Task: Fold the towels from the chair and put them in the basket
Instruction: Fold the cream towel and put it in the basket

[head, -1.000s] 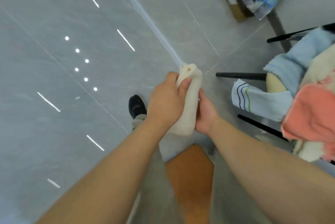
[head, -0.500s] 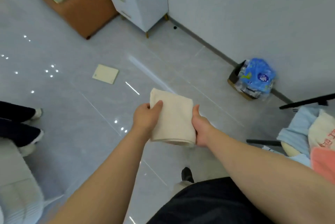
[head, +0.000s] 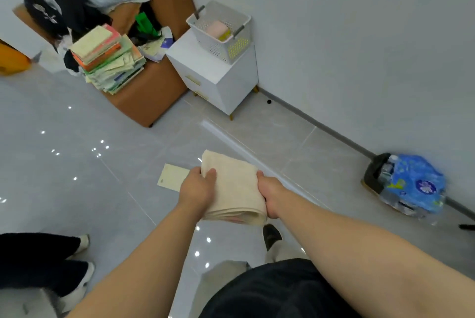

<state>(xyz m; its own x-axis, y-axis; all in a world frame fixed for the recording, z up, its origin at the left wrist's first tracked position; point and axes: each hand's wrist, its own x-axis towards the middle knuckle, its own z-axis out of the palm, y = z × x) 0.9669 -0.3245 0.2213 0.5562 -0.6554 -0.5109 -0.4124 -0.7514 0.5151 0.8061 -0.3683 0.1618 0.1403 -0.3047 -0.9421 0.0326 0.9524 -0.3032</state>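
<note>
A folded cream towel (head: 232, 186) is held flat between both hands above the floor. My left hand (head: 196, 189) grips its left edge, thumb on top. My right hand (head: 271, 195) grips its right edge, fingers curled underneath. Far ahead, a white perforated basket (head: 231, 42) stands on a white nightstand (head: 205, 68) against the wall, with a pink and a yellow folded towel inside. The chair with the other towels is out of view.
A brown sofa (head: 151, 91) left of the nightstand carries a stack of books (head: 108, 58) and clothes. A cream card (head: 172, 176) lies on the tiled floor. A blue pack of bottles (head: 411, 184) sits by the wall. Another person's legs (head: 43, 263) stand at lower left.
The view has swung up and away from the chair toward the nightstand, bringing the basket into sight. The bunched towel is now held flat and folded between both hands.
</note>
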